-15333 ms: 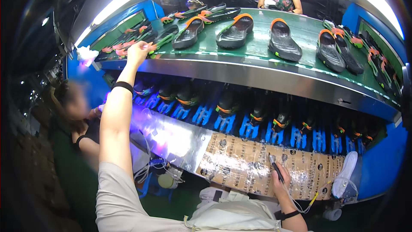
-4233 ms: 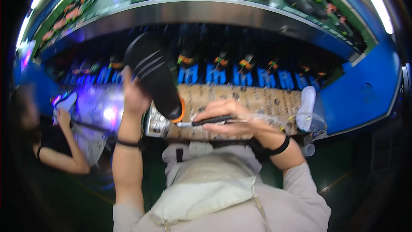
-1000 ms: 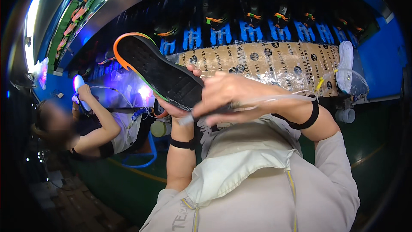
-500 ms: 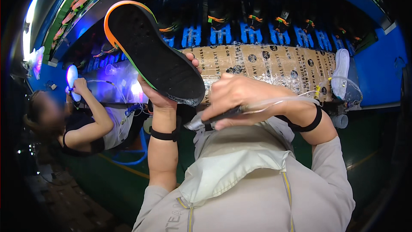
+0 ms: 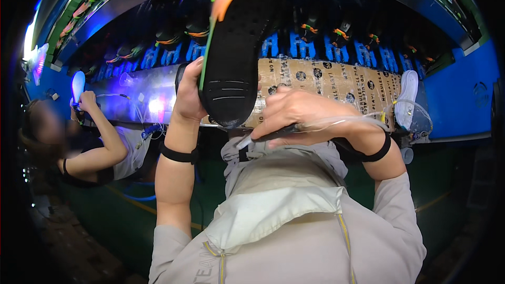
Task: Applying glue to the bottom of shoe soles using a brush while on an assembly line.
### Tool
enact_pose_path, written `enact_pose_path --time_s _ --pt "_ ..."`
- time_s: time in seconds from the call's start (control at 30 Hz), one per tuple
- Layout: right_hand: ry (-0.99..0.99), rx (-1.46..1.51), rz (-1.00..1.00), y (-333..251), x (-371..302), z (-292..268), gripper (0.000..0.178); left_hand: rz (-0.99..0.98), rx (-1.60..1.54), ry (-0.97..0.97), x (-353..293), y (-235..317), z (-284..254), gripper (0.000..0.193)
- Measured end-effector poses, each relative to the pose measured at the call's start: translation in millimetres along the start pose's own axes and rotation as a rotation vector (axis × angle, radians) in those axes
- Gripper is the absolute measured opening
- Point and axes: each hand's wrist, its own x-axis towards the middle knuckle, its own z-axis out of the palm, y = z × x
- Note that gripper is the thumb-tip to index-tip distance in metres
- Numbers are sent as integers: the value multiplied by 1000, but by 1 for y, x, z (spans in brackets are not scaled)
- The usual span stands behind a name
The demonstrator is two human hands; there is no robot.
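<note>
My left hand (image 5: 190,94) grips a shoe sole (image 5: 231,58) by its edge near the lower end. The inside of the sole is black, with an orange and green rim round its far end. It stands tilted almost upright, with several thin glossy lines across its near part. In my right hand (image 5: 302,109), just right of the sole's near end, is a brush (image 5: 243,142) with a dark handle and a pale tip. A clear tube (image 5: 342,121) runs from the handle along my right wrist. The brush tip is below the sole, apart from it.
Taped brown cardboard (image 5: 336,81) covers the bench ahead. On its right end lies a white shoe (image 5: 406,100). Behind runs a rack with blue holders (image 5: 302,46) and orange-green shoe parts. At left, a co-worker (image 5: 100,139) holds a pale shoe-shaped piece (image 5: 78,87).
The sole has swung clockwise, its far end moving up and to the right. My left hand turned with it. My right hand still holds the brush close to the sole's near end.
</note>
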Motion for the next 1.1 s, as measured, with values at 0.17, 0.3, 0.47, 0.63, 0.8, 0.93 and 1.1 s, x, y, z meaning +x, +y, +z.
enact_pose_path --time_s 0.17,0.3,0.47,0.63,0.8,0.93,1.1 --pt "87 -267 52 5 -1 4 34 -41 -129 -201 9 11 -12 44" --pt "69 -66 -40 5 -3 4 35 -218 -19 -136 13 13 -6 37" --pt "53 -311 18 7 -3 2 32 -329 42 -69 20 17 -8 36" --pt "116 -281 29 7 -3 2 30 -296 -29 -74 17 16 -10 35" --pt "203 121 -19 13 -3 23 32 -118 -123 -137 14 2 -28 46" --pt "298 -34 33 20 3 45 31 -74 -276 -187 3 -5 -9 79" --pt "386 446 142 14 0 50 35 19 -514 -166 -9 -38 -25 110"
